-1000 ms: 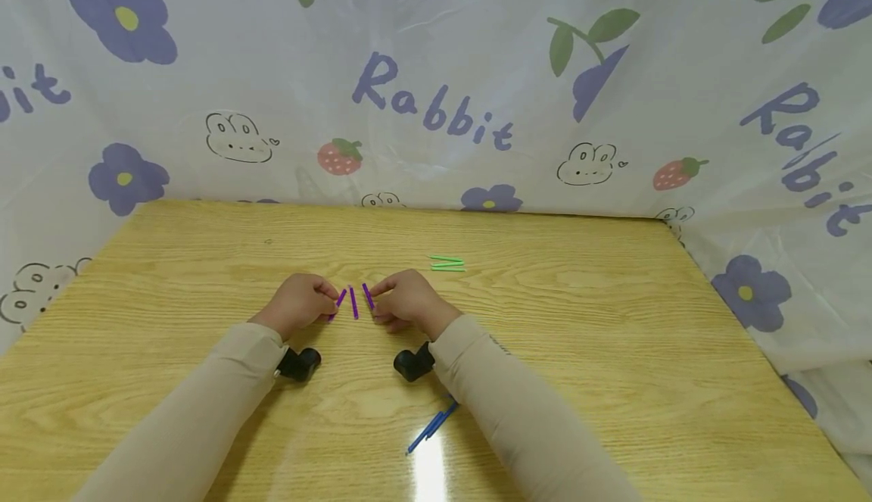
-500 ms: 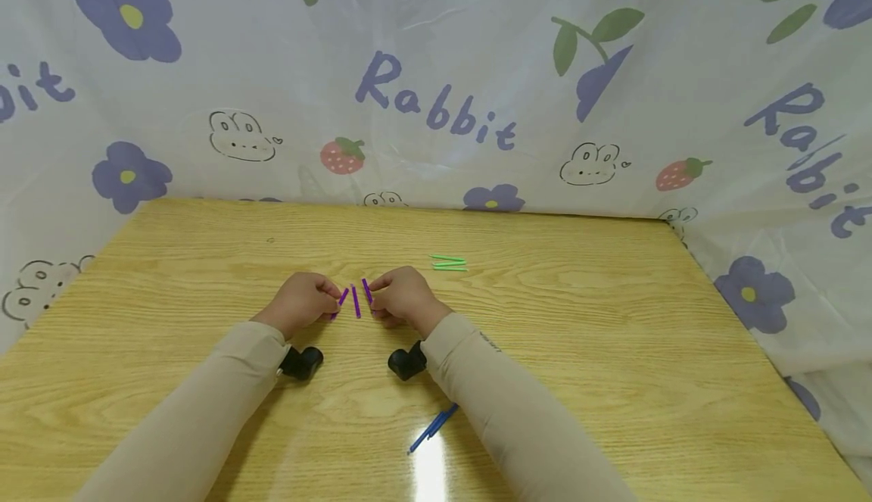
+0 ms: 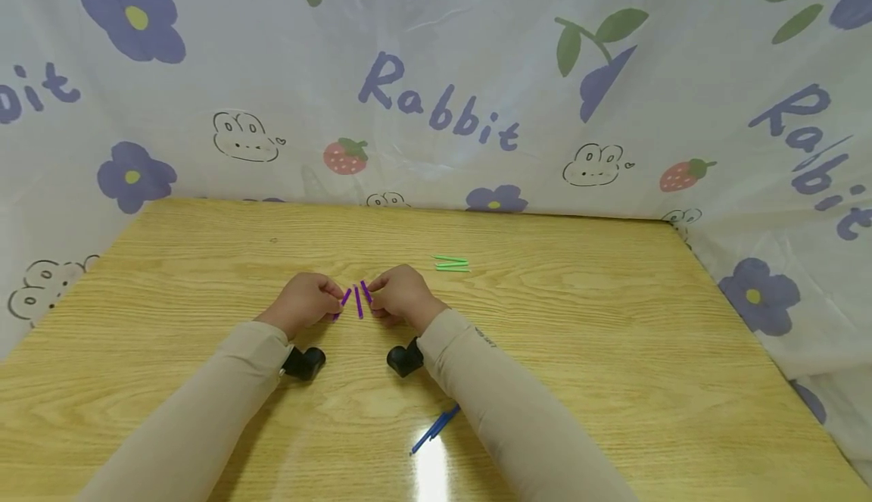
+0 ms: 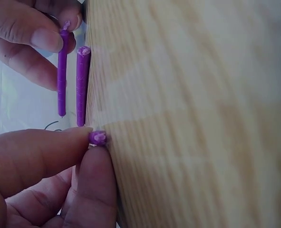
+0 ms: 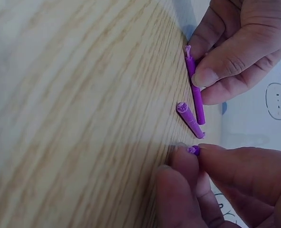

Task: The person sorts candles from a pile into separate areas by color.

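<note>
Three thin purple birthday candles stand out near the middle of the table. My left hand (image 3: 305, 305) pinches the left candle (image 4: 98, 137) between thumb and finger, and its tip pokes out toward the left wrist camera. Between the hands, untouched, lies the middle candle (image 3: 358, 302) on the wood. My right hand (image 3: 403, 299) pinches the right candle (image 3: 366, 291) from the other side. In the left wrist view this right candle (image 4: 62, 78) slants slightly above the table, wick showing. The left candle (image 5: 196, 90) lies along my left fingertips in the right wrist view.
Several green candles (image 3: 452, 263) lie farther back, right of the hands. Blue candles (image 3: 434, 430) lie near the front, partly under the right sleeve. A patterned cloth (image 3: 436, 93) hangs behind the wooden table (image 3: 579, 297). Black wrist cameras (image 3: 304, 364) sit under both wrists.
My right hand has shifted slightly left with its candle, narrowing the gap to the middle one. The left hand has barely moved; the head view has drifted a little.
</note>
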The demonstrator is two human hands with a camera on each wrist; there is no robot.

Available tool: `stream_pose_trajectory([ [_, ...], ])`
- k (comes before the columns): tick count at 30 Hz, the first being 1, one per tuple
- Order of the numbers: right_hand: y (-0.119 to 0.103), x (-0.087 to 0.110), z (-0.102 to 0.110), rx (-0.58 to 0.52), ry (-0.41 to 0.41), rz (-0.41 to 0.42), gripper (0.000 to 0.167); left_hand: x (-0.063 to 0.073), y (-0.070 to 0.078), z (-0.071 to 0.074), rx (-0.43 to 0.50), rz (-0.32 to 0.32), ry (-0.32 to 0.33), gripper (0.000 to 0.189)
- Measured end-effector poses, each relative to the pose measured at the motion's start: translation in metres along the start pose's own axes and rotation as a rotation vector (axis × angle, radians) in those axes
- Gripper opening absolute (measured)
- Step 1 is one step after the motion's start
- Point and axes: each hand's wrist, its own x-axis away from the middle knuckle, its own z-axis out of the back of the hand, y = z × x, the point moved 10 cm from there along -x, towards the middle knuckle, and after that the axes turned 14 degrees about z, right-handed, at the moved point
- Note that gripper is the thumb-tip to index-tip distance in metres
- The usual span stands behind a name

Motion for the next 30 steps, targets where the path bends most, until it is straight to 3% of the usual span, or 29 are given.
stream_pose_trajectory([
  [17,-0.0025,-0.005,-0.004,0.067,-0.032,-0.015,0.024,0.0003,0.0003,-0.0002,-0.012,0.007,0.005,0.024],
  [30,-0.0018,-0.007,-0.0048,0.037,-0.014,-0.013,0.021,0.0033,0.0022,-0.0007,-0.005,0.001,-0.009,0.023],
])
